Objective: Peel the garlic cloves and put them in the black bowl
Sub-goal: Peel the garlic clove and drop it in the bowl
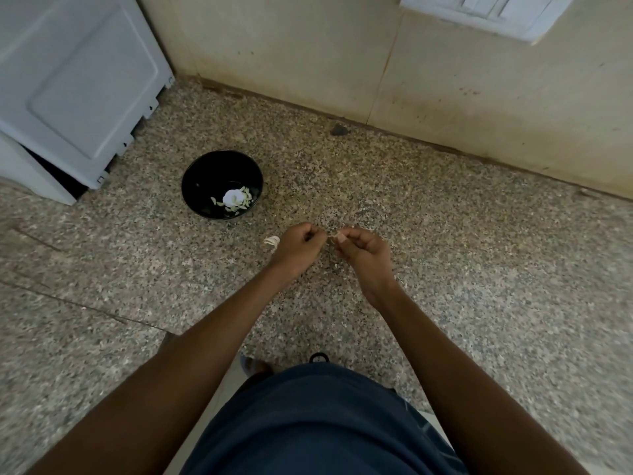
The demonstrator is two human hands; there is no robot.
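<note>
A black bowl (pixel 222 185) stands on the speckled stone counter, left of centre, with several peeled garlic cloves (pixel 239 200) and a bright glare spot inside. In front of it, to the right, my left hand (pixel 297 245) and my right hand (pixel 363 250) meet with fingers curled, pinching a small garlic clove (pixel 334 237) between their fingertips; most of the clove is hidden. A pale cluster of garlic (pixel 272 241) lies on the counter just left of my left hand.
A white appliance (pixel 75 87) fills the back left corner. A beige tiled wall (pixel 376 63) runs along the back, with a white switch plate (pixel 486 12) top right. A dark chip (pixel 339 130) lies near the wall. My blue-clothed body (pixel 318 423) is at the counter's near edge.
</note>
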